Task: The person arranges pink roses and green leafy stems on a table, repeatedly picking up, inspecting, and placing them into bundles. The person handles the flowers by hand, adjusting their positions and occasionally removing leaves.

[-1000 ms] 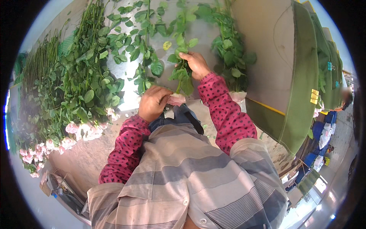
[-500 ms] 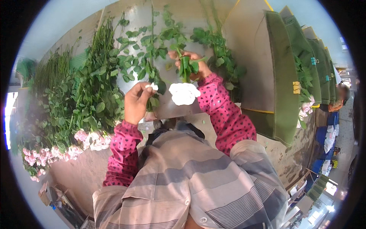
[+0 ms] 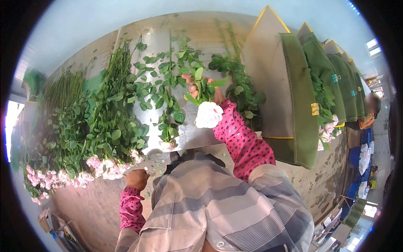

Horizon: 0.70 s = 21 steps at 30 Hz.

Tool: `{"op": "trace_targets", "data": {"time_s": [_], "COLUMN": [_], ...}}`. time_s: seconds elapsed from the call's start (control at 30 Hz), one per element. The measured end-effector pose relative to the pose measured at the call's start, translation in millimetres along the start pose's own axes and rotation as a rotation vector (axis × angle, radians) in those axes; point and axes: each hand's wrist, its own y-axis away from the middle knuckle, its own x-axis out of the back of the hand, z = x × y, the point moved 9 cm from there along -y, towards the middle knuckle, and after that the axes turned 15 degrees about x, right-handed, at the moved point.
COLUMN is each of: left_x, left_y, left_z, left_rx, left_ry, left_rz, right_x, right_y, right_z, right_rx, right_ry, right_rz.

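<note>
Head view, right hand (image 3: 194,88) grasping rose (image 3: 209,114) over table (image 3: 191,135), left hand (image 3: 137,179) (curled shut) past near edge, above floor (image 3: 96,203)

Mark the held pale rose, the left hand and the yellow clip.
Pale rose (image 3: 209,114): head view, middle of the bloom.
Left hand (image 3: 137,179): head view, middle of the hand.
Yellow clip (image 3: 315,109): head view, middle of its body.

There are two hands, one left hand (image 3: 137,179) and one right hand (image 3: 216,90); in the right hand is one pale rose (image 3: 209,114); between both hands, one single bloom (image 3: 168,145); left of the left hand, pink roses (image 3: 94,161) too many for counting; right of the right hand, at least three green cloth panels (image 3: 294,101), one yellow clip (image 3: 315,109), at least two blue clips (image 3: 335,78).
</note>
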Motion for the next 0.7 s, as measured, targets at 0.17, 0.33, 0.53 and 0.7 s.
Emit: {"op": "trace_targets", "data": {"time_s": [0.17,0.33,0.53,0.7], "left_x": [24.3,145.1,221.2,210.6], "left_y": [11.3,48.8,70.0,58.5], "left_z": [-0.9,89.8,173.0,192.1], "left_rx": [0.089,-0.342,-0.683,-0.753], "left_ry": [-0.124,0.529,0.881,0.990], "left_rz": [0.058,0.395,0.259,0.034], "right_x": [6.8,19.7,2.1,-15.7], "right_y": [-0.9,-0.6,2.5,11.6], "right_z": [-2.0,-11.4,-6.0,-5.0], "right_rx": [-0.050,0.047,-0.015,0.069], "right_ry": [0.116,0.770,0.862,1.088], "right_rz": [-0.075,0.118,0.112,0.037]}}
